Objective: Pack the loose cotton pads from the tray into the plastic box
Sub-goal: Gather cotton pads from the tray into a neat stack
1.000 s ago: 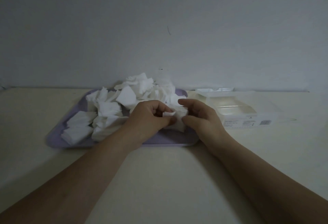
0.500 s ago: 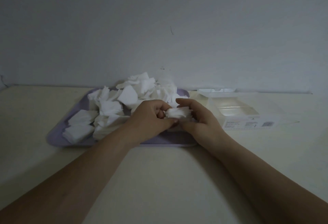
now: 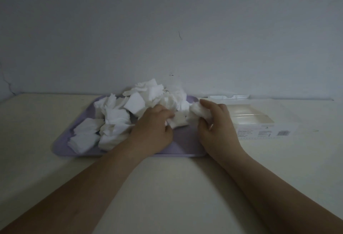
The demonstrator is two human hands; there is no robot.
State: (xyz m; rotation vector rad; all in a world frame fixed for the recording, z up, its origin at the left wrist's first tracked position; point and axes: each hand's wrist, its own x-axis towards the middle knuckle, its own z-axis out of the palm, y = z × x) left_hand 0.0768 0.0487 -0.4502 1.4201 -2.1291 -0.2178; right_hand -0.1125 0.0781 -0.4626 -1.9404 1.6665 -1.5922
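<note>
- Gripping a small wad of cotton pads [image 3: 198,112] in the right hand [image 3: 216,124], with fingers curled round it, over the 3 o'clock end of the tray.
- Pinching the edge of another pad [image 3: 178,121] between thumb and fingertips of the left hand [image 3: 153,131], just beside the wad at its 9 o'clock.
- Heaped on the lilac tray [image 3: 185,147]: a loose pile of white pads [image 3: 137,104], spread from 12 o'clock round to 8 o'clock and highest at the far rim.
- Bare along the near rim of the tray from 6 o'clock to 4 o'clock.
- Standing just beside the tray at its 3 o'clock, on the cream bench [image 3: 167,187]: a clear plastic box [image 3: 259,122], open at the top, with a printed label and barcode on the near wall.
- Cannot tell whether any pads lie inside the box.
- Lying at 12 o'clock of the box, close to the grey wall [image 3: 167,29]: a clear lid [image 3: 229,97].
- Reaching in from 6 o'clock with both bare forearms across the bench.
</note>
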